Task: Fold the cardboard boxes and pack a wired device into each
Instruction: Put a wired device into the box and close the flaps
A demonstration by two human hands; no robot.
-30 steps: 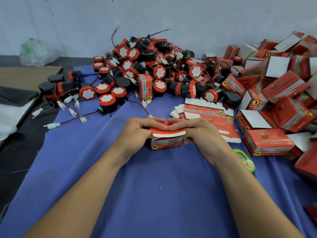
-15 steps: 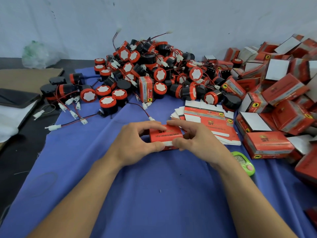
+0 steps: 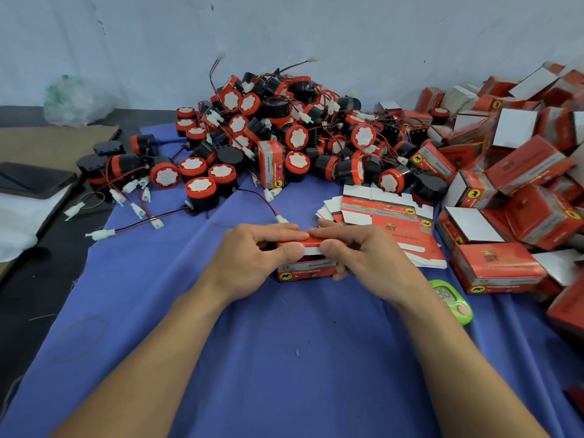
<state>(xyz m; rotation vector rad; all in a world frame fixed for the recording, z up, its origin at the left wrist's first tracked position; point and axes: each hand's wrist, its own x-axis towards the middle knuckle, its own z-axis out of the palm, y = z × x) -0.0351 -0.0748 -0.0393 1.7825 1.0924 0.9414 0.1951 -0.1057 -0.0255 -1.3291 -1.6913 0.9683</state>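
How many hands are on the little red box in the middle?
2. The left hand pinches the box at its left end, the right hand at its right end, thumbs close together on the top flap. No other hands show.

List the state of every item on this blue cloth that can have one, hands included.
Small red cardboard box: lid folded down, white tuck edge showing, not fully shut.
Left hand: pinches the box lid.
Right hand: pinches the box lid.
Flat red-and-white carton blanks: unfolded, stacked.
Round red-and-black wired devices: loose, unpacked, heaped.
Red boxes at right: assembled, piled.
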